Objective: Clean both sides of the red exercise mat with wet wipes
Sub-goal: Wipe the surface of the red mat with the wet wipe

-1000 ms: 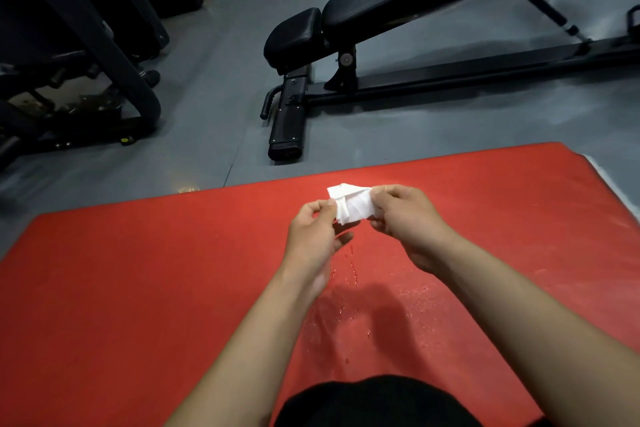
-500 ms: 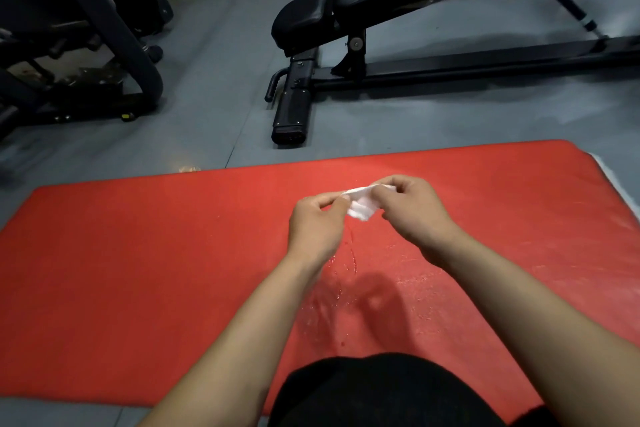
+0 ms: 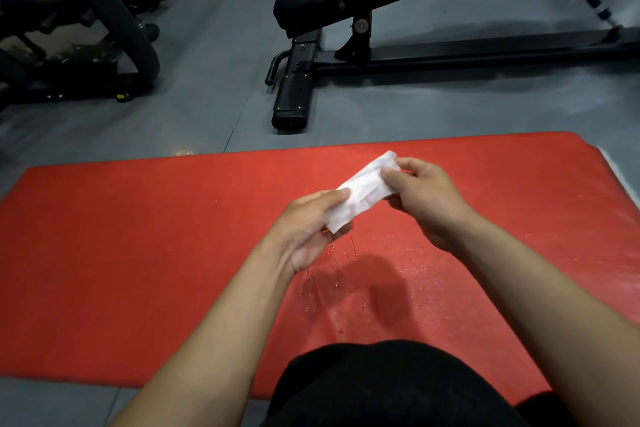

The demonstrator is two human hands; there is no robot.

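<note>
Wet wipe (image 3: 360, 192) now stretched longer between left hand (image 3: 308, 225) and right hand (image 3: 424, 199) grips, over damp red mat (image 3: 138, 253)

Wipe (image 3: 360, 192) betw. both hands, above mat (image 3: 138, 253); bench (image 3: 381, 10) behind mat; machine frame (image 3: 104, 28) far left

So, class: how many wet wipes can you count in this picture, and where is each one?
1. The wet wipe is stretched above the red mat, between the left hand and the right hand, each pinching one end. More could lie outside the view.
</note>
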